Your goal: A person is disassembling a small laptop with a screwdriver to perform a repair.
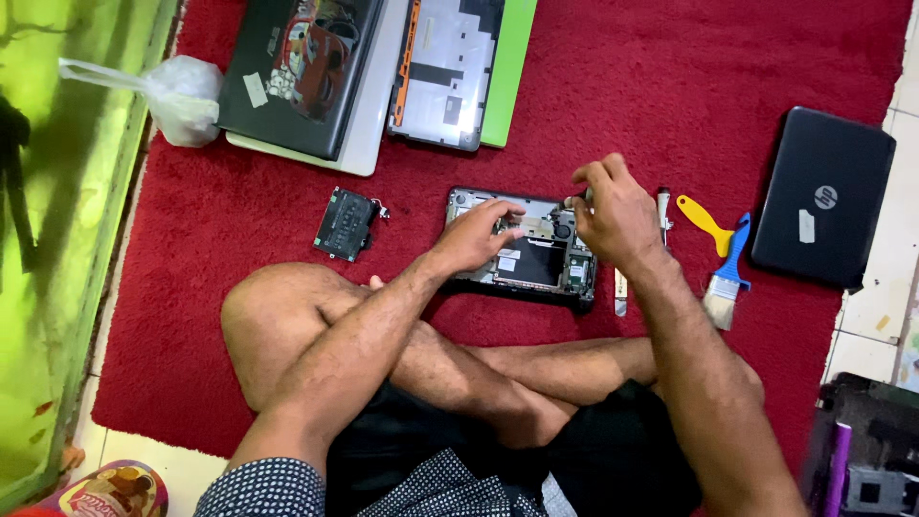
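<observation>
A small opened laptop [536, 263] lies upside down on the red carpet [622, 105], its inner boards bare. My left hand [476, 236] rests flat on the laptop's left half, fingers spread over the parts. My right hand [616, 213] is closed around a screwdriver [580, 199] whose tip meets the laptop's upper right corner. A removed black drive [345, 222] lies on the carpet left of the laptop.
Two closed laptops [306, 72] and a grey case cover [450, 67] lie at the top. A black laptop [823, 196] sits at right, with a blue-handled brush [728, 273], a yellow pry tool [704, 222] and a small tool [662, 213] beside it. A white plastic bag [177, 96] lies at top left.
</observation>
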